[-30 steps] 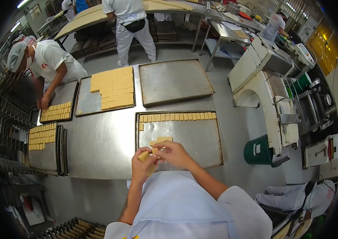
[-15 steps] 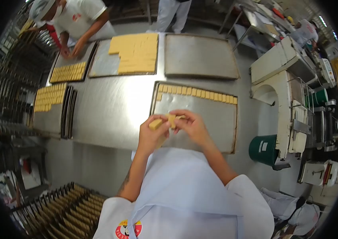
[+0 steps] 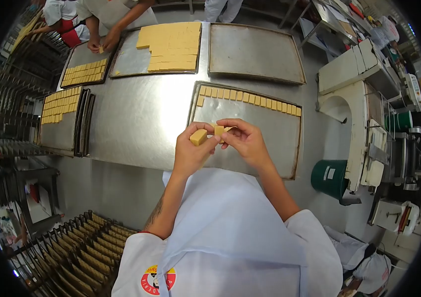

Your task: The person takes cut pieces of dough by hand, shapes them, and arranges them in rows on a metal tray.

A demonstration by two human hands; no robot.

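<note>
My left hand [image 3: 186,154] is closed around a small yellow block of dough pieces [image 3: 199,137]. Between the fingertips of both hands is one yellow dough piece [image 3: 219,130]. My right hand [image 3: 248,144] pinches that piece from the right, and some more yellow dough shows partly hidden behind its fingers. Both hands are above the near side of a metal baking tray [image 3: 265,136]. Along the tray's far edge runs a row of small dough pieces [image 3: 232,95], with a single piece [image 3: 200,101] below the row's left end.
Behind lies a tray with a large cut dough sheet [image 3: 173,47], beside a bare tray [image 3: 255,52]. Part-filled trays [image 3: 61,105] are stacked at left. A co-worker's hands [image 3: 102,43] handle dough at back left. A green bucket [image 3: 329,178] stands right, a rack [image 3: 86,247] lower left.
The view has tipped downward, so the table and trays sit higher in the picture. My hands stay together with the dough; the piece between my fingertips is seen more clearly.
</note>
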